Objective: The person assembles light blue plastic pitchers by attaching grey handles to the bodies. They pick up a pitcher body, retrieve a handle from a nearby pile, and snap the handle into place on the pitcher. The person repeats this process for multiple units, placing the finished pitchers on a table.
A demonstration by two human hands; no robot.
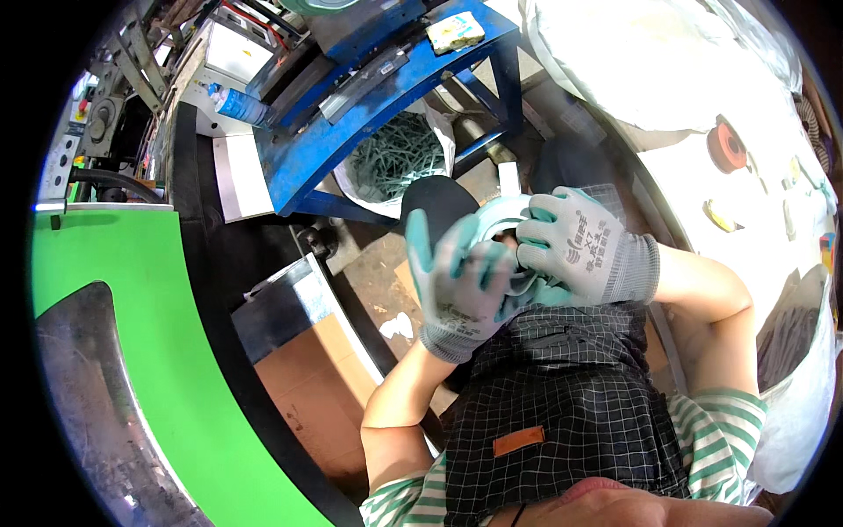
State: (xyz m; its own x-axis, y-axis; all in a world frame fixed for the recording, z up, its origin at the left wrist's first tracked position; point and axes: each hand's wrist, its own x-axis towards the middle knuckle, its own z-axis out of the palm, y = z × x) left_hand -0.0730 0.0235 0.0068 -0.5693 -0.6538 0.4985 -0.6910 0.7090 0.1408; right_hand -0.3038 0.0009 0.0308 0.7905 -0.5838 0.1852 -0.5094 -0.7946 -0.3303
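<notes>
Both my hands wear grey knit gloves with teal fingertips and meet above my lap. Between them is a pale teal, glossy curved band, bent in a loop; its exact kind is not clear. My right hand curls its fingers over the band's right side, closed on it. My left hand is beside the band's left side, blurred, with its index finger raised and the other fingers apart. Whether it touches the band I cannot tell. Something dark inside the loop is mostly hidden by the gloves.
Ahead stands a blue metal bench with a blue spray bottle beside it. Under it is a white sack of thin teal strips. A green surface lies left, and a cardboard box nearer. White sheeting and a reddish roll are at right.
</notes>
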